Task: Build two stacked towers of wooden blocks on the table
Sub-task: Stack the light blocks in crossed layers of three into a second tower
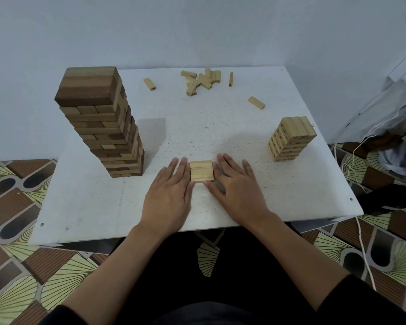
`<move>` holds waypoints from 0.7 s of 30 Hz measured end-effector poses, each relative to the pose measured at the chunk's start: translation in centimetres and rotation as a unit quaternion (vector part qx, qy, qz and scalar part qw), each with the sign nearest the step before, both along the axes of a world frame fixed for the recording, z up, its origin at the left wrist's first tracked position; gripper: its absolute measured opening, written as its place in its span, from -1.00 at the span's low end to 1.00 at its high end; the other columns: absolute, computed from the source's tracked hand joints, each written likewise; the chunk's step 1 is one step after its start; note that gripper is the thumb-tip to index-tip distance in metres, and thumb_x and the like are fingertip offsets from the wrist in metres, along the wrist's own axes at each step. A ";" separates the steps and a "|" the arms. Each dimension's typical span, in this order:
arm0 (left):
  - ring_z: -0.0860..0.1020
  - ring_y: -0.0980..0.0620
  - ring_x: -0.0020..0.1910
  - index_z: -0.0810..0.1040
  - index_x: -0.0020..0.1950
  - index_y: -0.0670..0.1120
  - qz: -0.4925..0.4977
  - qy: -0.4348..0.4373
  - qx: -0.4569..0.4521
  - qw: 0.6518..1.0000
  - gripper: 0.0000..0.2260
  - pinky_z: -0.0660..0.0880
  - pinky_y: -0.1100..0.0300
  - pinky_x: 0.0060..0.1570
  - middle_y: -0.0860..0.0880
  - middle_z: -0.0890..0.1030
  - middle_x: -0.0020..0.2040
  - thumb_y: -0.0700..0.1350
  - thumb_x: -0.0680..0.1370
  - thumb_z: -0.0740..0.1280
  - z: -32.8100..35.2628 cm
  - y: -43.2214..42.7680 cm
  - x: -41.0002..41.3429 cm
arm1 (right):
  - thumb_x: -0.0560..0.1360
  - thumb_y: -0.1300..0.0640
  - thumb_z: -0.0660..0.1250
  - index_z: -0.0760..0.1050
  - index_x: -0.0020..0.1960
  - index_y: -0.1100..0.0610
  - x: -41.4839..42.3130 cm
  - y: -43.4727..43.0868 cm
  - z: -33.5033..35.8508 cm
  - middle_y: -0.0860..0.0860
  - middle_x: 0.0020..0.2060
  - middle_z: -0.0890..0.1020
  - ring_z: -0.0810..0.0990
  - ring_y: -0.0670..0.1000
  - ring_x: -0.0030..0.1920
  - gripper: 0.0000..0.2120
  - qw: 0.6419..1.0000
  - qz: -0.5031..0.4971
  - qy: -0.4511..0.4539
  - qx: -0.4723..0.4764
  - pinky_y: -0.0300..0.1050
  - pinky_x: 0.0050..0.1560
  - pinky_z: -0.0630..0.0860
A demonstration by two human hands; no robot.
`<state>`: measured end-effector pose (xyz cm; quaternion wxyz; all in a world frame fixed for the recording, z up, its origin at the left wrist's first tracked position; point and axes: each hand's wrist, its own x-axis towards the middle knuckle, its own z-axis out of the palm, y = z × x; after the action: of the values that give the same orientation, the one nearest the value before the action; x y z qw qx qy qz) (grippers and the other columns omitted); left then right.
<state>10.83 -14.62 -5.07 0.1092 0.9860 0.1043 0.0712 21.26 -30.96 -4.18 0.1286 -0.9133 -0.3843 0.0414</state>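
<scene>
The tall tower [103, 127] seems done, the short tower [291, 139] only part-built, with loose blocks [202, 82] left far back on the table [291, 195], while the left hand [168, 193] and right hand [237, 188], fingers straight, press a block row [201, 171] between them near the front.

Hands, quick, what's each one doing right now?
Left hand: open, straight fingers against the flat row of pale wooden blocks.
Right hand: open, pressing its other side.

A plain pale blue-grey wall [197, 31] stands behind a white speckled table [92, 207] with small holes near its corners. The floor [21, 266] is patterned with brown blocks, yellow-green fans and dark ovals. At the right sits a plastic bag [399, 109], and a white cord [362, 245] trails across the floor.
</scene>
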 end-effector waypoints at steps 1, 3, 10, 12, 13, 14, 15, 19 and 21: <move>0.13 -0.01 0.62 0.27 0.59 -0.17 0.001 0.000 0.001 1.000 -0.44 0.13 0.00 0.58 -0.04 0.26 0.61 0.09 0.70 -0.13 0.0 0.0 0.0 | 0.58 -0.33 -0.25 0.15 0.61 0.10 0.0 0.0 0.0 -0.01 0.62 0.10 -0.07 -0.08 0.62 -0.23 1.000 0.001 -0.001 -0.001 0.06 0.60 -0.19; 0.14 -0.02 0.62 0.27 0.59 -0.18 0.000 0.002 0.004 1.000 -0.44 0.13 0.00 0.58 -0.05 0.27 0.60 0.08 0.71 -0.13 0.0 -0.1 0.0 | 0.58 -0.33 -0.25 0.15 0.61 0.10 0.0 0.1 0.0 -0.01 0.62 0.10 -0.08 -0.08 0.62 -0.23 1.000 0.002 -0.001 -0.001 0.06 0.60 -0.20; 0.14 -0.02 0.62 0.28 0.59 -0.18 -0.015 -0.008 -0.015 1.000 -0.44 0.13 0.00 0.58 -0.06 0.27 0.60 0.09 0.71 -0.10 0.0 0.3 -0.1 | 0.59 -0.35 -0.13 0.19 0.60 0.08 0.2 -0.2 0.2 -0.03 0.62 0.13 -0.07 -0.13 0.61 -0.26 0.999 0.006 0.023 0.029 0.02 0.60 -0.21; 0.14 0.00 0.62 0.27 0.59 -0.18 -0.016 -0.019 -0.043 0.999 -0.46 0.08 0.05 0.59 -0.07 0.26 0.60 0.09 0.71 -0.04 0.2 0.5 -0.2 | 0.59 -0.34 0.07 0.22 0.59 0.08 0.3 -0.3 0.5 -0.05 0.61 0.14 -0.05 -0.18 0.60 -0.28 0.996 -0.004 0.066 0.064 -0.03 0.60 -0.22; 0.13 0.02 0.62 0.26 0.59 -0.17 -0.013 -0.022 -0.065 0.998 -0.48 0.04 0.10 0.58 -0.07 0.26 0.61 0.08 0.71 0.00 0.4 0.5 -0.2 | 0.57 -0.33 0.18 0.24 0.58 0.09 0.4 -0.4 0.7 -0.06 0.60 0.17 -0.02 -0.20 0.59 -0.27 0.992 -0.014 0.092 0.091 -0.04 0.60 -0.20; 0.13 0.04 0.62 0.25 0.60 -0.16 -0.009 -0.027 -0.088 0.996 -0.49 0.01 0.15 0.57 -0.07 0.25 0.61 0.08 0.72 0.06 0.7 0.6 -0.3 | 0.53 -0.32 0.26 0.25 0.57 0.10 0.4 -0.4 1.2 -0.07 0.59 0.20 0.02 -0.21 0.58 -0.24 0.986 -0.024 0.114 0.115 -0.05 0.61 -0.17; 0.13 0.05 0.61 0.24 0.61 -0.15 -0.007 -0.032 -0.111 0.993 -0.49 -0.02 0.20 0.55 -0.07 0.26 0.61 0.07 0.71 0.12 1.0 0.6 -0.4 | 0.50 -0.32 0.32 0.25 0.58 0.09 0.4 -0.5 1.6 -0.07 0.58 0.24 0.06 -0.21 0.58 -0.20 0.982 -0.031 0.130 0.132 -0.04 0.61 -0.14; 0.22 0.04 0.55 0.13 0.65 -0.07 -0.012 -0.027 -0.164 0.986 -0.34 0.07 0.28 0.46 -0.03 0.30 0.58 0.03 0.63 0.33 2.7 0.9 -0.3 | 0.41 -0.32 0.45 0.25 0.58 0.04 1.2 -0.4 3.7 -0.02 0.50 0.40 0.29 -0.04 0.50 -0.12 0.984 -0.039 0.120 0.124 0.03 0.55 0.18; 0.28 -0.01 0.47 0.13 0.65 -0.06 -0.014 -0.006 -0.164 0.986 -0.28 0.18 0.24 0.39 -0.06 0.38 0.51 0.06 0.58 0.38 3.4 1.4 0.2 | 0.38 -0.35 0.45 0.25 0.58 0.02 2.1 0.0 4.4 -0.02 0.46 0.44 0.34 0.00 0.46 -0.09 0.991 -0.017 0.103 0.079 0.04 0.48 0.26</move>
<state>11.03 -13.22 -1.68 0.2707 0.9558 0.0999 0.0572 23.39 -30.99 0.26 0.2398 -0.8974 -0.3557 0.1030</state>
